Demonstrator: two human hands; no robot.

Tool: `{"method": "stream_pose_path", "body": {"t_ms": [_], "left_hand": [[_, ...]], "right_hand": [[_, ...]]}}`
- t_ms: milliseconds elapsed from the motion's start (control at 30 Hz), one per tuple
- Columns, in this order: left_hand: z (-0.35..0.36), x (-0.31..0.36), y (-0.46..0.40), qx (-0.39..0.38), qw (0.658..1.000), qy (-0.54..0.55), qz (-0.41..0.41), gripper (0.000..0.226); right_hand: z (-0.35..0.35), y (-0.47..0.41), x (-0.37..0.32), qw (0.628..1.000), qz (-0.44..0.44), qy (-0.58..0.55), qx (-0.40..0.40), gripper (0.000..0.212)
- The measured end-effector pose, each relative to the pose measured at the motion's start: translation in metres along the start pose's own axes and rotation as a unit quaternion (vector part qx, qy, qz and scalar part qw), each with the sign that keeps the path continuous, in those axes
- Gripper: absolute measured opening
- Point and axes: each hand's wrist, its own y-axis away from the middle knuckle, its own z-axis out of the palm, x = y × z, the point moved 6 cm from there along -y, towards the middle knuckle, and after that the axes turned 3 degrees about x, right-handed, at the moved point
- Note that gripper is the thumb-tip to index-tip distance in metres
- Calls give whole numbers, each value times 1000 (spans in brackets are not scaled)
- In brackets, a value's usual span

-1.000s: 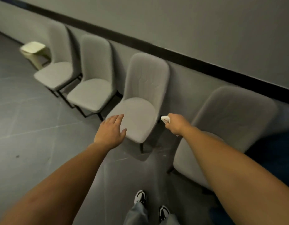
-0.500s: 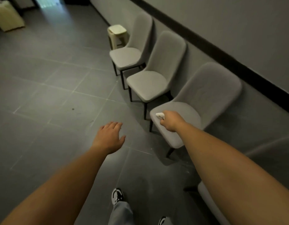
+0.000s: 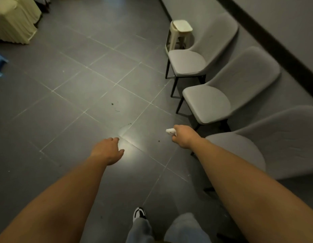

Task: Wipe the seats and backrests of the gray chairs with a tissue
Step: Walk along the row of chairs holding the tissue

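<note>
Clutching the small white wad of tissue (image 3: 170, 131), the right hand (image 3: 183, 137) now hangs over bare floor, just off the front edge of the nearest gray padded chair (image 3: 240, 149). Half a second ago that same fist sat right over this chair's seat; a second ago it was beside the seat's edge. So the tissue has come away from the upholstery, and nothing is being wiped at this instant.

The view has swung left too: the row of chairs now runs up the right side, with the middle gray chair (image 3: 207, 104) and the far gray chair (image 3: 186, 62) ahead, and a cream plastic stool (image 3: 181, 28) at the far end.

The left hand (image 3: 108, 151) hangs out front, fingers loosely relaxed, holding nothing, over the dark gray tiled floor (image 3: 73, 95).

My read: the person is walking along the row, likely heading for the next chair. Whether the nearest one got a full wipe, I cannot tell.
</note>
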Motion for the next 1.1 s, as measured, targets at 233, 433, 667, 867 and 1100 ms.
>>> {"method": "stream_pose_path", "body": {"t_ms": [233, 433, 667, 867, 1100], "left_hand": [[-39, -40, -87, 4, 1000, 13, -19, 63], [-102, -8, -187, 39, 999, 10, 5, 64], [-202, 21, -320, 79, 996, 28, -33, 66], [-270, 44, -410, 109, 994, 25, -10, 64], [-319, 38, -546, 84, 996, 25, 0, 64]], "right_hand": [[-27, -97, -15, 999, 19, 7, -26, 25], [-92, -211, 6, 1000, 25, 8, -13, 29], [-187, -362, 20, 1000, -17, 0, -23, 29], [-253, -473, 3, 998, -57, -18, -16, 25], [-302, -586, -5, 998, -57, -41, -3, 12]]}}
